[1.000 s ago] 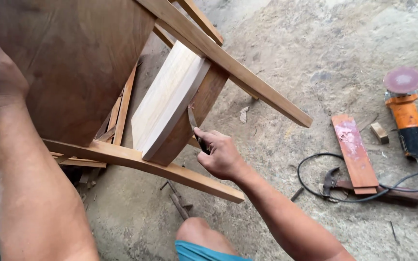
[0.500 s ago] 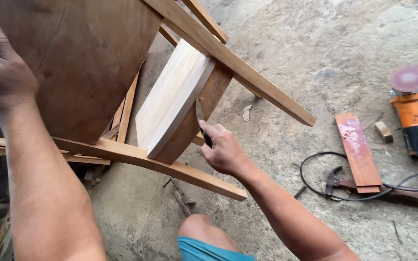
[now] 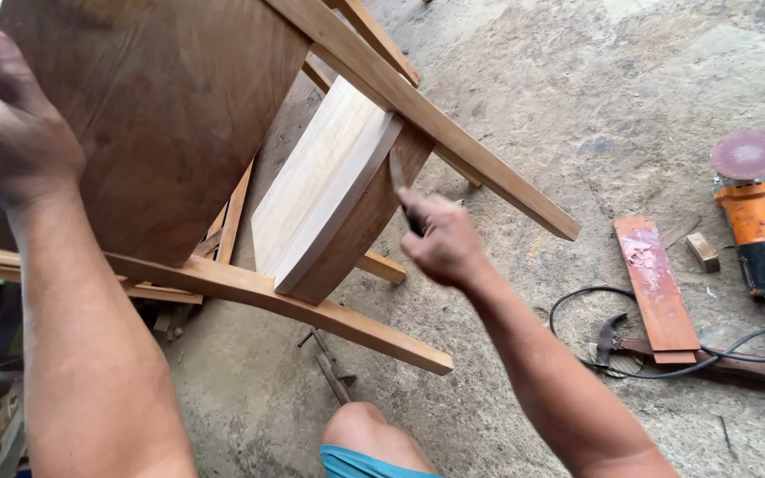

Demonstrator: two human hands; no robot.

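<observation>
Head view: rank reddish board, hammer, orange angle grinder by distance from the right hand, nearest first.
From the right hand, which grips a small blade against the pale chair rail:
1. Reddish board, flat on the floor to its right.
2. Hammer, lower right, partly under the board's near end; close to the board's distance, so the order is tentative.
3. Orange angle grinder, far right.

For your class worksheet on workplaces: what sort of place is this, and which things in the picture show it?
Probably a small woodworking shop: an unfinished wooden chair under the hands, an orange grinder and a hammer on the rough concrete floor.
</observation>
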